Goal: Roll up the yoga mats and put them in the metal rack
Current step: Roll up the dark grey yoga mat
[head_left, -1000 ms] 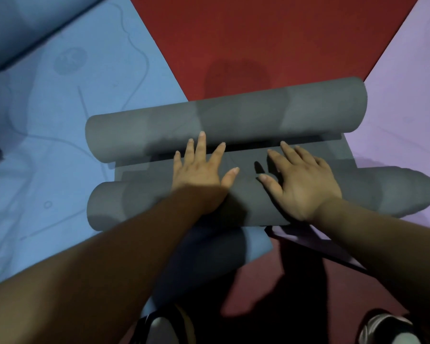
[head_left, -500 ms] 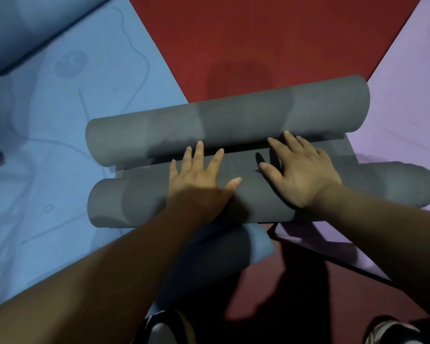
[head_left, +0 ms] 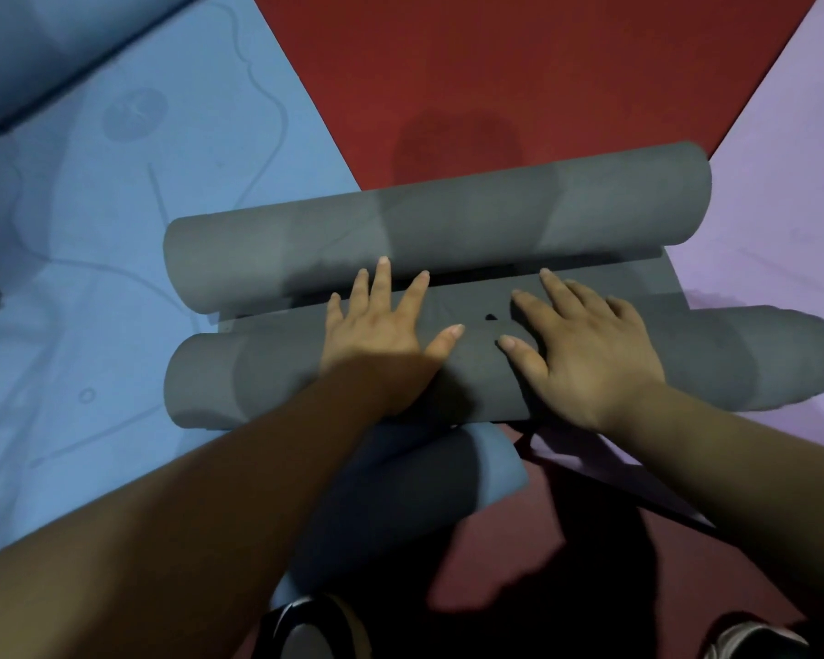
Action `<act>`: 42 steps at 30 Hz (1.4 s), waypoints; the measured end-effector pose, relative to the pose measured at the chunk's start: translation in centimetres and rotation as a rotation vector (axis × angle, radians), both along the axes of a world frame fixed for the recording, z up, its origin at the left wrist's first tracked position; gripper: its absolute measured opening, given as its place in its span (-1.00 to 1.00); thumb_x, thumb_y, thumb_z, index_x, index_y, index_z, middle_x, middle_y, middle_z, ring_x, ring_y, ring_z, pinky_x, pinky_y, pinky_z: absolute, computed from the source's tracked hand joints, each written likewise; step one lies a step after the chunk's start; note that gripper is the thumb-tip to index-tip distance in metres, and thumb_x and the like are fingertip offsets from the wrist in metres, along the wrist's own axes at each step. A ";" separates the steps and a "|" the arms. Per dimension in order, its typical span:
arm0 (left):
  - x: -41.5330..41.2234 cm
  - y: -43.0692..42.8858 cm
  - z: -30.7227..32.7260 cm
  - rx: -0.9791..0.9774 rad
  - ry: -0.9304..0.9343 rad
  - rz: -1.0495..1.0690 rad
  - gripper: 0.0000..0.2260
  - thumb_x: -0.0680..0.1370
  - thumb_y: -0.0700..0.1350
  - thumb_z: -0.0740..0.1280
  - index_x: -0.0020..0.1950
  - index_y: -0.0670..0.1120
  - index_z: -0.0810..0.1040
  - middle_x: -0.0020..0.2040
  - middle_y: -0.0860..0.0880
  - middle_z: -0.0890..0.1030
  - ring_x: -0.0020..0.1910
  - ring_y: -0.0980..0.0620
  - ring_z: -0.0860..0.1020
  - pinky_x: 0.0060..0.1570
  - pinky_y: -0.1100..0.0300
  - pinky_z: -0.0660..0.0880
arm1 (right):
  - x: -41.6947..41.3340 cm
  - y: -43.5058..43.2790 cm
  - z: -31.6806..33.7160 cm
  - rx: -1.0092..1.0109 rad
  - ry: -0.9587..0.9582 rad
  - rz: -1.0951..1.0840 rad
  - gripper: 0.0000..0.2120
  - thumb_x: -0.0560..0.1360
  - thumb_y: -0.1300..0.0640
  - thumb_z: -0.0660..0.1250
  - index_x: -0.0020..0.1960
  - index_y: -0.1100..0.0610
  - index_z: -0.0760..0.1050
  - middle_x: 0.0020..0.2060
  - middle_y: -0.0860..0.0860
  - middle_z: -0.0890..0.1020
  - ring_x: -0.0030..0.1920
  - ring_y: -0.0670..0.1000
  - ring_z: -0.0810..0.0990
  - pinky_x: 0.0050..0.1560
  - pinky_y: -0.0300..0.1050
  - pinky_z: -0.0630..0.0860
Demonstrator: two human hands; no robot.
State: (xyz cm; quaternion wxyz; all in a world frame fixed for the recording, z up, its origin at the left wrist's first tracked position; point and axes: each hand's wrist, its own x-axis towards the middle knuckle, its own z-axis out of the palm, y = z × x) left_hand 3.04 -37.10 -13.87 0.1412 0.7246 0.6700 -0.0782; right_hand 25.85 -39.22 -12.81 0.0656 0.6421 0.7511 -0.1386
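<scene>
A grey yoga mat [head_left: 591,363] lies across the floor, rolled from both ends. Its near roll is under my palms, and its far roll [head_left: 448,225] lies just beyond my fingertips. A narrow flat strip of mat joins the two rolls. My left hand [head_left: 381,335] presses flat on the near roll with fingers spread and straight. My right hand [head_left: 586,344] presses flat beside it, fingers straight, tips on the strip. The metal rack is out of view.
A blue mat [head_left: 129,240] lies flat at the left, its near corner curled under the grey roll. A purple mat [head_left: 771,197] lies at the right. Red floor [head_left: 495,64] shows beyond. My shoes [head_left: 305,630] are at the bottom edge.
The near roll has turned slightly forward, narrowing the flat strip between the two rolls. Both hands stayed flat on it, shifting a little with it.
</scene>
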 end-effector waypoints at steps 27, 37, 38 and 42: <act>-0.2 1.7 0.4 0.045 0.019 0.013 -0.30 0.52 0.47 -0.13 0.62 0.26 0.00 0.67 -0.04 -0.09 0.64 -0.08 -0.09 0.56 -0.19 -0.05 | 0.4 6.9 -0.8 0.006 0.063 -0.067 -0.26 0.55 -0.45 -0.12 0.63 -0.13 0.04 0.64 0.10 0.10 0.62 0.14 0.07 0.55 0.22 0.10; -0.5 2.5 0.5 0.030 -0.012 0.012 -0.30 0.53 0.48 -0.10 0.63 0.23 0.02 0.67 -0.08 -0.08 0.64 -0.09 -0.05 0.56 -0.18 -0.02 | 0.2 3.8 0.0 0.030 0.005 0.007 -0.24 0.52 -0.43 -0.26 0.59 -0.14 0.16 0.64 0.08 0.07 0.62 0.12 0.08 0.53 0.25 0.09; -0.5 2.7 0.5 0.028 -0.015 0.011 -0.30 0.53 0.48 -0.09 0.63 0.22 0.03 0.67 -0.09 -0.08 0.64 -0.09 -0.04 0.56 -0.18 -0.02 | 0.2 3.5 -0.1 0.045 -0.005 0.013 -0.25 0.53 -0.43 -0.25 0.58 -0.13 0.19 0.64 0.08 0.10 0.61 0.12 0.10 0.52 0.24 0.11; -0.4 3.0 0.5 0.015 -0.018 0.012 -0.29 0.53 0.48 -0.08 0.63 0.21 0.04 0.67 -0.10 -0.09 0.64 -0.10 -0.04 0.56 -0.18 -0.02 | 0.1 3.5 -0.2 0.059 -0.016 0.004 -0.25 0.54 -0.42 -0.25 0.57 -0.11 0.23 0.62 0.07 0.19 0.59 0.13 0.18 0.49 0.20 0.19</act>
